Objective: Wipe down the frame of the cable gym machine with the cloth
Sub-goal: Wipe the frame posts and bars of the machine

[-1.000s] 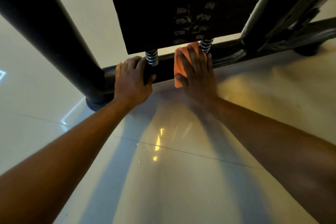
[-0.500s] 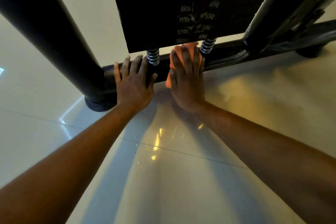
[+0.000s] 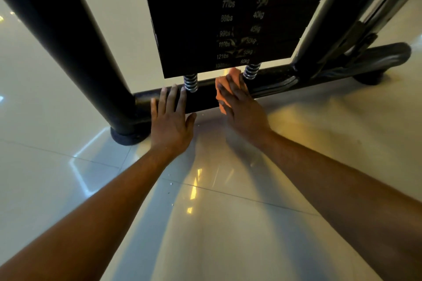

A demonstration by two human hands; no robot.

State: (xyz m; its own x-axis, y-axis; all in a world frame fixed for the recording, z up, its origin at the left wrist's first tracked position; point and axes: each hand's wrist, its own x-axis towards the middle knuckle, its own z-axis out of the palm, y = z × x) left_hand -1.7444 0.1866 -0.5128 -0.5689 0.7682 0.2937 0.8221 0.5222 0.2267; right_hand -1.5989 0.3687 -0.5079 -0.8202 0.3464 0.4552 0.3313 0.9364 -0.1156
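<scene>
Near the middle of the frame, my right hand [image 3: 243,107] presses the orange cloth [image 3: 225,89] flat against the black base bar [image 3: 205,98] of the cable machine, fingers straight, between the two coil springs [image 3: 190,82] under the weight stack [image 3: 228,18]. My left hand [image 3: 171,118] rests on the bar further left, its grip wide with fingers spread, beside the thick upright post [image 3: 68,41] above the glossy tiled floor [image 3: 205,223].

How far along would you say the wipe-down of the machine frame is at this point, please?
Nothing shows as finished; the pictures cannot tell wiped metal from unwiped. In hand: the right hand presses the orange cloth on the base bar between the two springs, the left hand braced beside it. The upright post may remain.
</scene>
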